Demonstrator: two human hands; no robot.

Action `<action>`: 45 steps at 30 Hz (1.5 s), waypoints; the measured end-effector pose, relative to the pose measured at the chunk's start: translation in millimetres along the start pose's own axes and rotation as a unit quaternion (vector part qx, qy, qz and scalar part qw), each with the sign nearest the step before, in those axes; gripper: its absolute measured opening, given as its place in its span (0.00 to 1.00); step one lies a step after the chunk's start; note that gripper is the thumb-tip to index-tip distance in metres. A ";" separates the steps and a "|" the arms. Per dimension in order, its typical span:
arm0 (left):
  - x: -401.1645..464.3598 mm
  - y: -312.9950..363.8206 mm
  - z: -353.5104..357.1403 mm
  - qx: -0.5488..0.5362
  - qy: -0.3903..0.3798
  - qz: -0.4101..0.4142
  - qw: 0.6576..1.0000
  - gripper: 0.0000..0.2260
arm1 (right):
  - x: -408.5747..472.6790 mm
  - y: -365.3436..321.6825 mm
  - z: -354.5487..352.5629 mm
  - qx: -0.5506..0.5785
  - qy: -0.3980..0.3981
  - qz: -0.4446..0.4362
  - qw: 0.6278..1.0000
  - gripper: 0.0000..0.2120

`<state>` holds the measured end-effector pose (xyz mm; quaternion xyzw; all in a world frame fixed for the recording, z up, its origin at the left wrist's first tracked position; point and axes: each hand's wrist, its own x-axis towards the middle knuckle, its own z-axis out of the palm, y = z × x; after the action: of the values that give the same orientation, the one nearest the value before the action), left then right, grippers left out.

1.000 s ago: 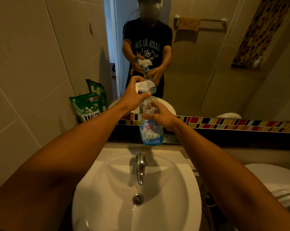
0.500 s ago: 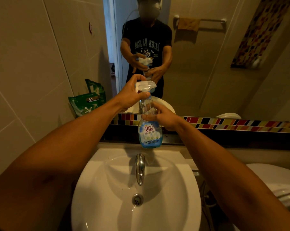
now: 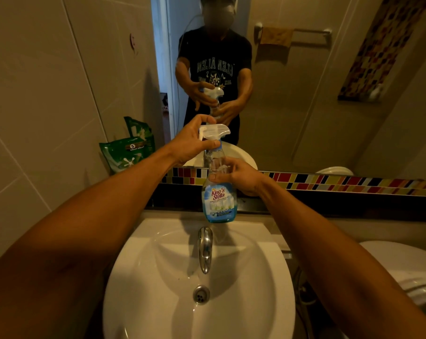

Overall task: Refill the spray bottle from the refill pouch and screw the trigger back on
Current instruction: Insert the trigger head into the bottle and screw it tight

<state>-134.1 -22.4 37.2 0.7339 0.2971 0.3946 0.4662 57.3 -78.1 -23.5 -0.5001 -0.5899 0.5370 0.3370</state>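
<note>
A clear spray bottle [image 3: 219, 201] with a blue label stands upright on the ledge behind the sink, seemingly filled with blue liquid. Its white trigger head [image 3: 213, 132] sits on the neck. My left hand [image 3: 190, 143] grips the trigger head from the left, thumb on the collar. My right hand [image 3: 236, 176] is wrapped around the bottle's clear upper body from the right. The green refill pouch [image 3: 125, 152] leans against the tiled wall at the left end of the ledge, apart from both hands.
A white sink [image 3: 256, 277] with a chrome tap [image 3: 205, 248] lies directly below the bottle. A mirror [image 3: 305, 94] rises behind the ledge, above a coloured mosaic strip. A white toilet [image 3: 402, 265] is at the right. Tiled wall closes the left side.
My left hand has shifted its grip on the trigger head, thumb now lower at the collar. The bottle and my right hand stay about where they were.
</note>
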 end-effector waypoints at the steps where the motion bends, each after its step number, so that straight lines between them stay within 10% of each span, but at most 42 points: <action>1: -0.4 -0.2 0.4 0.002 0.002 0.001 1.000 0.25 | -0.6 -0.6 -0.2 -0.007 0.004 -0.001 1.000 0.20; 8: -0.3 -1.7 8.0 0.036 0.017 0.013 0.999 0.23 | -7.8 -4.2 4.7 -0.111 0.049 -0.044 0.992 0.07; 20: -25.7 -48.2 35.5 -0.037 0.135 -0.086 0.986 0.25 | -11.2 14.2 -12.5 -0.123 0.129 -0.057 0.982 0.20; 45: 20.5 -162.8 166.6 -0.072 0.060 -0.222 0.971 0.22 | 20.8 79.2 -107.3 -0.084 0.202 -0.036 0.975 0.20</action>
<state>8.0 -17.6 -148.5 0.5893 0.4509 0.3453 0.5746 170.0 -32.6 -82.2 -0.6030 -0.5702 0.3611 0.4253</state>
